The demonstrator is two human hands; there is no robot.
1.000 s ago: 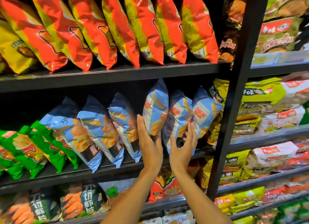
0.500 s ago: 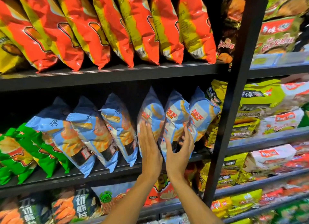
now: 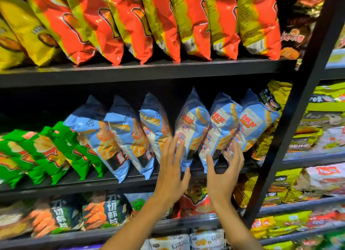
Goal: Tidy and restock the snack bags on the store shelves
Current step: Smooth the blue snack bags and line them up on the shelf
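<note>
Left hand, fingers straight, presses the centre blue bag; right hand, loosely spread, touches the adjacent upright blue bag just right of it.

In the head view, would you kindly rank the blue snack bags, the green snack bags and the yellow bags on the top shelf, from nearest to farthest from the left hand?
1. Blue snack bags: middle shelf, straight fingers of the left hand lie against one.
2. Green snack bags: same shelf, off to the left.
3. Yellow bags: top shelf, far upper left.
</note>
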